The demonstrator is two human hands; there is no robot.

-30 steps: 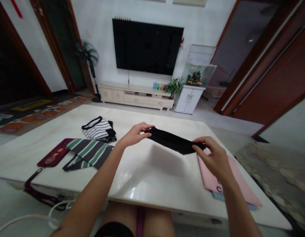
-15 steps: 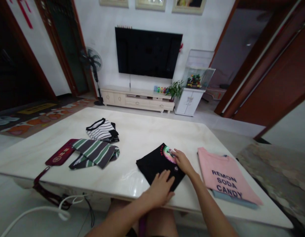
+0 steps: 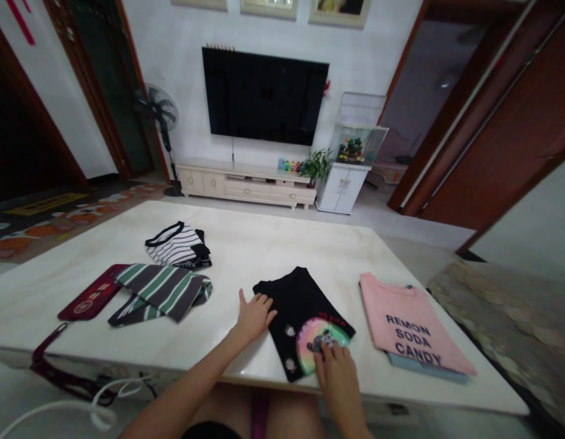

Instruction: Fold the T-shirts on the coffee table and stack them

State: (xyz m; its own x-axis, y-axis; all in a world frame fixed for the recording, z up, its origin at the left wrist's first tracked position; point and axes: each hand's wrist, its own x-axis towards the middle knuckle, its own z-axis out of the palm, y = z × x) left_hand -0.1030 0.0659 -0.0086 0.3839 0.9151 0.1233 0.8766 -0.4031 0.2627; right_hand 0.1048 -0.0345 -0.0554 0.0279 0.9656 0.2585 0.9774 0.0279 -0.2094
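Note:
A folded black T-shirt point(image 3: 294, 292) lies on the white table near its front edge. Its round rainbow print point(image 3: 310, 344) and red lettering face up at the lower right. My left hand point(image 3: 255, 317) rests at the shirt's left edge, thumb and fingers apart, fingertips on the cloth. My right hand point(image 3: 340, 375) reaches over the near edge, its bent fingers drawn together on the print; the fingertips' underside is hidden. To the right lies a folded pink shirt point(image 3: 413, 326) with dark lettering, on top of a light blue folded cloth point(image 3: 429, 367).
On the left lie a green-and-grey striped garment point(image 3: 166, 286), a black-and-white striped garment point(image 3: 177, 244) and a dark red flat case point(image 3: 93, 296) with a strap. White cable point(image 3: 99, 411) hangs below the front edge. A fan, TV and cabinet stand beyond the table point(image 3: 264, 235).
The black T-shirt has turned, so its print has gone from the far side to the near right. My left hand has moved left and away; my right hand has come nearer. The view shifted slightly.

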